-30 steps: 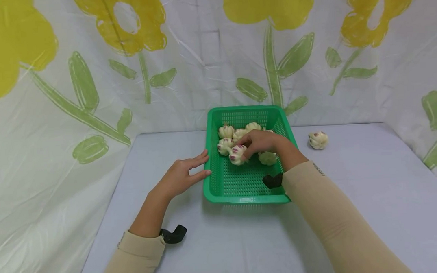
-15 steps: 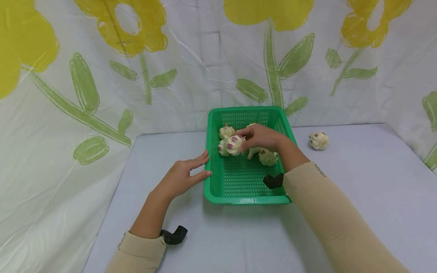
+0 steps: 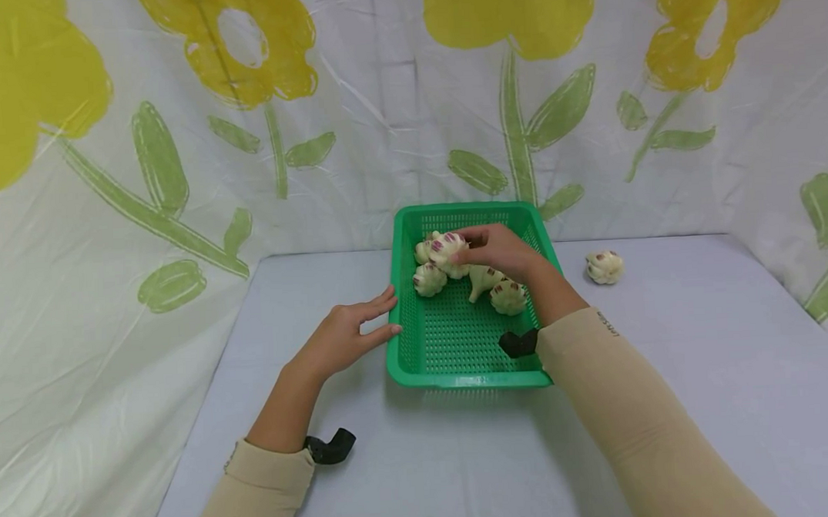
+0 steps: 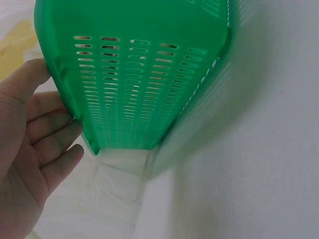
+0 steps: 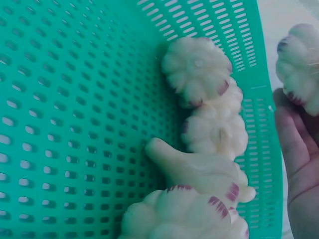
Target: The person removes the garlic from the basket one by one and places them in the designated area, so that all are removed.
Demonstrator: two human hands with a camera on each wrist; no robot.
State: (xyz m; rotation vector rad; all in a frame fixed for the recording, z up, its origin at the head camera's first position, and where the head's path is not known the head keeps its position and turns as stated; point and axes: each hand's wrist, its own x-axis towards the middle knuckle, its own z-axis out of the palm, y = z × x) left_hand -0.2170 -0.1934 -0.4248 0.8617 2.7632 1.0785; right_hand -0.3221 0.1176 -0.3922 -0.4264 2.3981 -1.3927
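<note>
My right hand (image 3: 500, 251) pinches a garlic bulb (image 3: 447, 251) above the far left part of a green plastic basket (image 3: 469, 379). In the right wrist view the held bulb (image 5: 299, 67) shows at the right edge, raised over the others. Beneath lie several white garlic bulbs with purple patches, among them one at the left (image 3: 429, 280) and one at the right (image 3: 509, 297). Some of the pile is hidden behind the right hand. My left hand (image 3: 341, 335) touches the basket's left rim with fingers fairly straight; the left wrist view shows its fingertips (image 4: 75, 127) against the rim.
A single garlic bulb (image 3: 605, 267) sits on the white table (image 3: 668, 355), right of the basket. Behind the table hangs a white curtain (image 3: 354, 168) with yellow flowers and green leaves. Black wrist cameras stick out from both sleeves.
My right hand has carried the pinched garlic bulb up and toward the far left of the basket, uncovering bulbs below. The left hand and the basket stay in place.
</note>
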